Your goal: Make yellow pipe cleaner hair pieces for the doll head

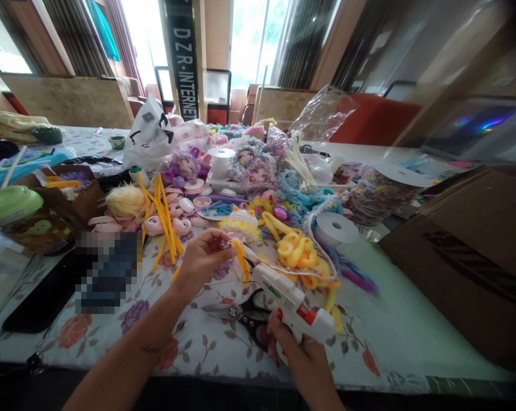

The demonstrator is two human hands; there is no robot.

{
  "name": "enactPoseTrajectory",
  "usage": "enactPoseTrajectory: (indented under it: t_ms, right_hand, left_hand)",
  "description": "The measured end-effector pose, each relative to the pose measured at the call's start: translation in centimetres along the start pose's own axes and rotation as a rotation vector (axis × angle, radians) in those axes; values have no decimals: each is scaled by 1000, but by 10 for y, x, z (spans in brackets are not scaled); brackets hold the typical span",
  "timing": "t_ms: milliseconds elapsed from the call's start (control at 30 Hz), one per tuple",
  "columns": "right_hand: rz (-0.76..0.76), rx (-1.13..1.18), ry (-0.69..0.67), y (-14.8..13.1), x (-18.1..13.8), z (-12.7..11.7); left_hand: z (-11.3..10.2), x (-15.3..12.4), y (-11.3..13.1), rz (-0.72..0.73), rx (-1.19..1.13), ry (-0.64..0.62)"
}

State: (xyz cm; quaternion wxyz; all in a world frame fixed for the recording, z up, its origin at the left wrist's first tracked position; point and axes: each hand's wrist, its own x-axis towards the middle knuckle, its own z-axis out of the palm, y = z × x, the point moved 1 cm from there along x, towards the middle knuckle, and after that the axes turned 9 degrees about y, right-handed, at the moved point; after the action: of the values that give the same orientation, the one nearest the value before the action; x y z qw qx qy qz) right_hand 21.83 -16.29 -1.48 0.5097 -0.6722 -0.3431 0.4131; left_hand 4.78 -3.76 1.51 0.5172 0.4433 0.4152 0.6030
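Observation:
My right hand (pixel 303 351) is wrapped round the handle of a white glue gun (pixel 290 297) with red parts. The gun's nozzle points up and left, close to a short yellow fuzzy strip (pixel 241 261). Thumb and fingertips of my left hand (pixel 204 257) are pinched together on the upper end of that strip. Whether nozzle and strip touch, I cannot tell. Black-handled scissors (pixel 241 313) lie on the flowered cloth below, partly hidden by the gun and my right hand. Just beyond my fingers sits a yellow and white fluffy piece (pixel 243 222).
Yellow pipe cleaners (pixel 166 214) and several doll faces (pixel 183 225) lie to the left. Fluffy yellow yarn (pixel 298 251) and a white spool (pixel 337 228) are on the right. A cardboard box (pixel 467 268) stands far right; a green-lidded jar (pixel 13 205) stands far left.

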Motion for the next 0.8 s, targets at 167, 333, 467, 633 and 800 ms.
enactPoseTrajectory:
  t_ms: [167,333,467,633,800]
  right_hand:
    - [-15,43,-16,-4,0,3]
    - [-18,101,-5,-5,0,5]
    - [2,42,-16,-2,0,-5]
    - [-41,-29,130,-2,8,-55]
    - [-111,-257,466,-12,40,-137]
  left_hand:
    - [-1,2,-1,8,-24,12]
    - [-2,3,0,-22,-77,40]
    - [-4,6,-1,-82,-177,80]
    - [-7,11,-1,-199,-328,111]
    - [-8,11,-2,-217,-349,94]
